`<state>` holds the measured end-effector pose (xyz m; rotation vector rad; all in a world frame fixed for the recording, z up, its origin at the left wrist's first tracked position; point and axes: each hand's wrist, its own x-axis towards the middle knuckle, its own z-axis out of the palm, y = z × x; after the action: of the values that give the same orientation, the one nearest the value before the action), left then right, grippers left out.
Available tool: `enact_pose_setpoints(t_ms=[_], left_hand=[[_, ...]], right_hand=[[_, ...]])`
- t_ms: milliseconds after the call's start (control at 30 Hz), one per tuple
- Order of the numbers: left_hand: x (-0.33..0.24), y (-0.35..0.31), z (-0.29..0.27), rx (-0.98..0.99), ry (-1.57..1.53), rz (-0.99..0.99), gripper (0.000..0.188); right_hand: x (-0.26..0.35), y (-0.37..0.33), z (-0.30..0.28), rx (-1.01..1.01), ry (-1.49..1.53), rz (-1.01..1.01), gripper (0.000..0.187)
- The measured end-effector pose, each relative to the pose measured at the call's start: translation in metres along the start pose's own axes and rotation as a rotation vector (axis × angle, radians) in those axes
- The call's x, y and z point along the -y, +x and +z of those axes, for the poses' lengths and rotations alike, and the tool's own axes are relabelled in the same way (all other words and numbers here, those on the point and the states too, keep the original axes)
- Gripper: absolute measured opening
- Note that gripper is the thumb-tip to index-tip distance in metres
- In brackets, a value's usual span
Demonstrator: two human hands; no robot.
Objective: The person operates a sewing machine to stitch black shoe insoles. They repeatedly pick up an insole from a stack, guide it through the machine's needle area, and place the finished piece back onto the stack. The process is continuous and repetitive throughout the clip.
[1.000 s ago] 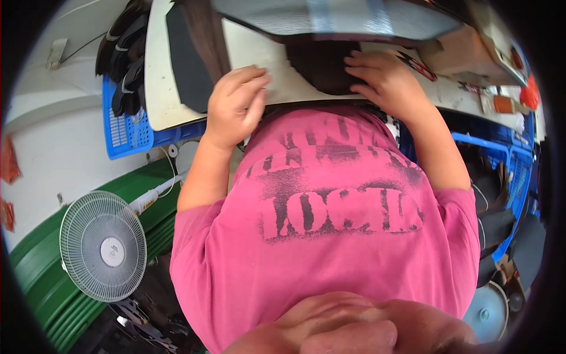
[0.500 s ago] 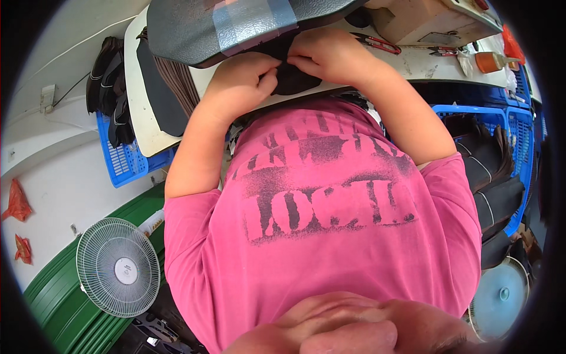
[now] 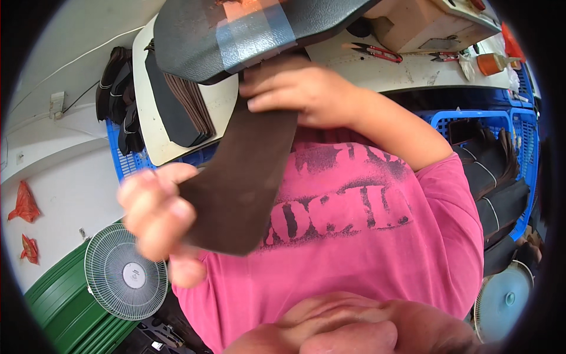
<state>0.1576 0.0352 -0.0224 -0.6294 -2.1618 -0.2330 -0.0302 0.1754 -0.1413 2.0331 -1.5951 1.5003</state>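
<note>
Brown leather, a long curved strip [image 3: 239, 183], hangs slantwise in front of the pink shirt [image 3: 354, 236], below the edge of the white worktop [image 3: 389, 65]. The left hand [image 3: 156, 218] pinches its lower end with fingers closed on it, and the right hand [image 3: 300, 91] grips its upper end just under the dark grey panel [image 3: 247, 29] overhanging the worktop. On the worktop's left part lies a stack of dark cut pieces [image 3: 180, 109]; red-handled snips [image 3: 368, 52] lie further right.

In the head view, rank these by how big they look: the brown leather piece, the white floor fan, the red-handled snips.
1. brown leather piece, though it is held close to the camera, which enlarges it
2. white floor fan
3. red-handled snips, far smallest
</note>
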Motion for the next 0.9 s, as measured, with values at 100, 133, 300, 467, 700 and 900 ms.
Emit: enact_pose_setpoints(t_ms=[100, 133, 300, 467, 700, 900], left_hand=[[0.052, 0.049, 0.014, -0.177, 0.371, -0.022, 0.015], [0.088, 0.054, 0.030, -0.105, 0.284, -0.050, 0.017], [0.122, 0.071, 0.083, 0.378, 0.276, -0.138, 0.026], [0.130, 0.065, 0.089, 0.369, 0.137, -0.142, 0.021], [0.096, 0.066, 0.087, 0.411, 0.246, -0.260, 0.028], [0.095, 0.071, 0.092, 0.455, 0.280, -0.337, 0.031]], right_hand=[[0.032, 0.015, 0.004, 0.124, 0.283, -0.060, 0.026], [0.040, 0.022, -0.005, 0.303, 0.419, 0.115, 0.021], [0.056, 0.015, -0.008, 0.103, 0.845, 0.418, 0.026], [0.056, -0.005, -0.011, 0.121, 0.963, 0.634, 0.031], [0.057, -0.005, -0.017, 0.021, 1.203, 0.666, 0.033], [0.057, -0.005, -0.024, -0.086, 1.348, 0.723, 0.038]])
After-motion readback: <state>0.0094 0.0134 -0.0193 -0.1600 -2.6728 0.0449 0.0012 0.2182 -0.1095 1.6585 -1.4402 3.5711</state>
